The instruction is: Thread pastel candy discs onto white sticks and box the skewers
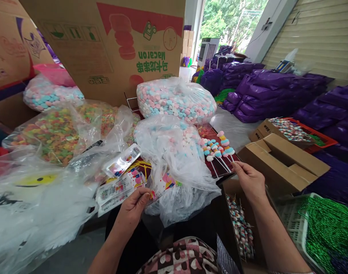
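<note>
My left hand [134,207] is closed in a pinch on a small printed clear wrapper [165,182] in front of me, beside a stack of similar wrappers [119,188]. My right hand [248,177] is closed on the white sticks of several marshmallow skewers [216,148] that lie fanned out on a dark red board [211,133]. Between the hands sits a crumpled clear bag [174,152] with pink, blue and white marshmallows inside.
A full marshmallow bag [176,99] and a big macaron carton [114,45] stand behind. Bags of coloured candy [59,133] lie left. Open boxes [282,161], one with finished skewers [241,228], sit right, beside a basket of green ties [331,228] and purple packs [276,91].
</note>
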Demonstrator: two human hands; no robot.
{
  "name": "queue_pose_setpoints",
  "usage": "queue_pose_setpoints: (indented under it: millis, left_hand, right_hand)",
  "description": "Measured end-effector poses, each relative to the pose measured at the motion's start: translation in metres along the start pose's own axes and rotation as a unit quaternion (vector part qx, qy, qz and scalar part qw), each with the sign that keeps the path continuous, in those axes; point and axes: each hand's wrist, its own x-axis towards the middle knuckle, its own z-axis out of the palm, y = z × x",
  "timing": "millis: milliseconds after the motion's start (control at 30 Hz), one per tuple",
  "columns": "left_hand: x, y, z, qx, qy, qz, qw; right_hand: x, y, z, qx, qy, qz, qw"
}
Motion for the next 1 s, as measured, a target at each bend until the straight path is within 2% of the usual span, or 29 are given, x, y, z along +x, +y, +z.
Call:
queue_pose_setpoints:
  millis: [100,233,333,467,733,900,1000]
  left_hand:
    - [0.002,0.001,0.0,-0.033,-0.012,-0.009,0.999]
    - [0.003,-0.006,0.001,-0.069,-0.021,-0.034,0.997]
    - [0.003,-0.01,0.002,-0.074,-0.024,-0.043,0.996]
    - [0.003,-0.009,0.002,-0.099,-0.003,-0.057,0.993]
    - [0.001,-0.008,0.002,-0.125,0.018,-0.078,0.989]
    - [0.0,-0.008,0.002,-0.141,0.011,-0.076,0.987]
    - [-0.001,-0.009,0.001,-0.145,0.006,-0.075,0.987]
  right_hand:
    - [0.02,-0.001,-0.005,-0.061,-0.013,-0.001,0.998]
    - [0.043,-0.009,-0.004,-0.163,-0.046,-0.043,0.985]
    - [0.055,-0.017,-0.004,-0.271,-0.068,-0.078,0.957]
    - [0.062,-0.027,-0.006,-0.4,-0.087,-0.085,0.909]
    - [0.067,-0.047,0.0,-0.484,-0.128,-0.142,0.854]
    - [0.075,-0.061,0.004,-0.536,-0.155,-0.132,0.819]
    - [0.08,-0.072,0.005,-0.573,-0.178,-0.134,0.789]
